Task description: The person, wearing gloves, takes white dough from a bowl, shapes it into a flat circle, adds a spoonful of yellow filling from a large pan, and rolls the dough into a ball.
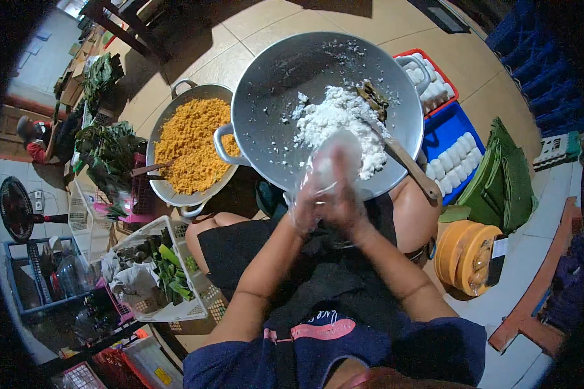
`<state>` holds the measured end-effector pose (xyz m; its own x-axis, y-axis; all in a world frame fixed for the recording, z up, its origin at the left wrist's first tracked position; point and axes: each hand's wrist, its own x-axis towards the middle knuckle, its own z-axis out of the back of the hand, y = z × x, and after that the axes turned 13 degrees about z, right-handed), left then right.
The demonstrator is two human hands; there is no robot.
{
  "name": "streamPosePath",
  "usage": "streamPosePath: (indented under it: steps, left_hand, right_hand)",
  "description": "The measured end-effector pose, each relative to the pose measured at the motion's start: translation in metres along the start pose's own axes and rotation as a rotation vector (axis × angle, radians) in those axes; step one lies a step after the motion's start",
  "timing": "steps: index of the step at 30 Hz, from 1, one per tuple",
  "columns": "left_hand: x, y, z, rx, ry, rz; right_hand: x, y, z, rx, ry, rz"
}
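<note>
Over the near rim of a large metal pan [253, 84], my left hand [306, 200] and my right hand [348, 206] are pressed together, both in clear plastic gloves. Motion smears the fingers. Between the palms shows a whitish lump, seemingly of white rice, partly hidden. Just beyond my hands, a heap of crumbly white rice [340, 113] lies in the pan. A wooden spatula [412, 170] leans from the heap over the right rim. Dark, wilted leaves [374, 98] lie at the heap's far right.
At left stands a smaller pan [154, 175] of orange, shredded-looking food [191, 139]. White rolls fill a red tray [452, 97] and line a blue tray [444, 126] at right. Near these are folded green leaves [499, 185], a round orange container [457, 253] and a phone [497, 262].
</note>
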<state>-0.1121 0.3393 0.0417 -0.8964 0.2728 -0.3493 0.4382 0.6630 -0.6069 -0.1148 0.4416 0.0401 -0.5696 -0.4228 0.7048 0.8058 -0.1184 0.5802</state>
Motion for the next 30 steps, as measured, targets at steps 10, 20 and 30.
streamPosePath:
  steps: [10, 20, 30]
  left_hand:
    - [0.002, 0.002, 0.03, -0.219, 0.054, 0.041]
    - [-0.014, 0.001, 0.008, -0.005, -0.039, -0.018]
    - [-0.004, -0.003, 0.007, -0.603, -0.14, 0.183]
  right_hand:
    - [0.04, -0.01, 0.054, 0.111, 0.43, 0.004]
    - [0.013, -0.035, 0.044, 0.553, 0.44, -0.423]
    - [0.006, 0.002, 0.019, 0.515, 0.118, -0.374]
